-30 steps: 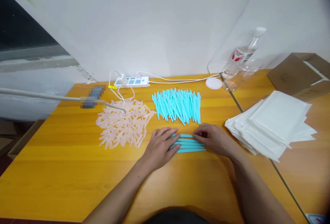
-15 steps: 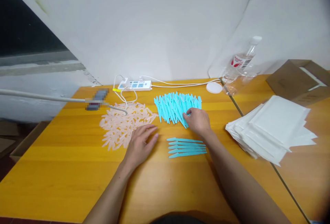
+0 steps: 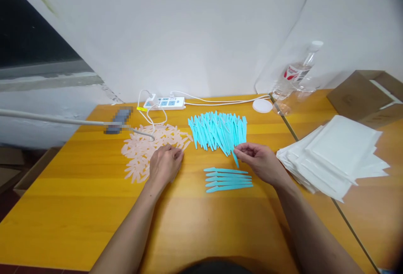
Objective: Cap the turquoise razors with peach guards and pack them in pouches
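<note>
On wooden counter (image 3: 201, 232): pinches turquoise eyebrow razor (image 3: 236, 160) in fingers of right hand (image 3: 262, 162); curls fingers of left hand (image 3: 165, 164) by pink pieces (image 3: 138, 150), grip indiscernible.

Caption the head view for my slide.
Right hand lifts a blue stick above a neat row of blue sticks.

Power strip (image 3: 171, 103), bottle (image 3: 294, 72) near wall (image 3: 195, 34).
</note>
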`<action>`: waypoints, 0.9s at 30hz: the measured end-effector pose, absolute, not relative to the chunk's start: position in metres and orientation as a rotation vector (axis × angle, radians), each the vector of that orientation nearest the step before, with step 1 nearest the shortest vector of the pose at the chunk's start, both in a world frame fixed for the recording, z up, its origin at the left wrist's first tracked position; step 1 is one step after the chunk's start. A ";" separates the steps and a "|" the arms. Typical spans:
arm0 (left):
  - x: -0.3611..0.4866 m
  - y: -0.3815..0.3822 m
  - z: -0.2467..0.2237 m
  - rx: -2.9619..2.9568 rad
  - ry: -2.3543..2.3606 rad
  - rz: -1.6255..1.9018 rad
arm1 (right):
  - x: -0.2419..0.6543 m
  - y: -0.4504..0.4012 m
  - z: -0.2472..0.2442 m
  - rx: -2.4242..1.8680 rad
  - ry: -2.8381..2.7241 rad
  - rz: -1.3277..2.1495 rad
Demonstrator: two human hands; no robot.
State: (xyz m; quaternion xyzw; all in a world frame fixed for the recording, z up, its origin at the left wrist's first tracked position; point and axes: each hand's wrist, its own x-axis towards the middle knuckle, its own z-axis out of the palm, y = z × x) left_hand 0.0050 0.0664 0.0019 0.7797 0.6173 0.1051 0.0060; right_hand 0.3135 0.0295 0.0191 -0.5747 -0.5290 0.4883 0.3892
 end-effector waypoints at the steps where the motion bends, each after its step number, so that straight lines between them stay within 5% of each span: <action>1: 0.006 0.067 0.002 2.460 1.931 0.306 | 0.316 0.025 0.019 -1.464 -1.346 1.280; 13: 0.008 0.063 0.001 2.487 1.712 0.491 | 0.321 0.017 -0.001 -1.338 -1.276 1.555; 18: 0.019 0.049 0.011 2.040 1.533 0.774 | 0.318 0.015 0.002 -1.297 -1.341 1.571; 27: 0.030 0.033 0.002 1.190 1.147 0.733 | 0.317 0.014 0.002 -1.322 -1.409 1.566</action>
